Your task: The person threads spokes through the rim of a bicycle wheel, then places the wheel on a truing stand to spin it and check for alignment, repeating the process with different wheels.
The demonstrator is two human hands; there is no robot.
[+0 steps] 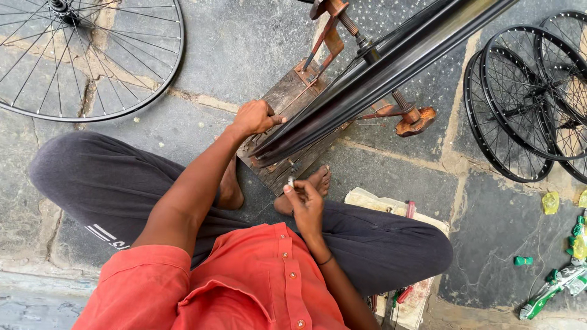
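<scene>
- The left hand (255, 117) grips the black wheel rim (379, 67), its fingers curled together over the rim's lower edge and the thumb pointing toward the rim.
- The rim stands on edge in a rusty truing stand (342, 36), running up and away from the left fingers to the far right.
- The right hand (306, 205) sits below the rim's near end, its fingers pinched together on a small silvery metal piece (291, 181) held at the tips, just short of the rim.
- The stand is fixed to a worn wooden board (287, 98) lying on the stone floor (244, 43), under both hands.
- The person's bare feet (318, 180) rest against the board, right beside the right fingers.
- A spoked wheel (92, 55) lies on the floor far left of the left fingers.
- More black spoked wheels (526, 98) are stacked well to the right of the right fingers.
- A folded cloth with tools (397, 208) lies just right of the right hand.
</scene>
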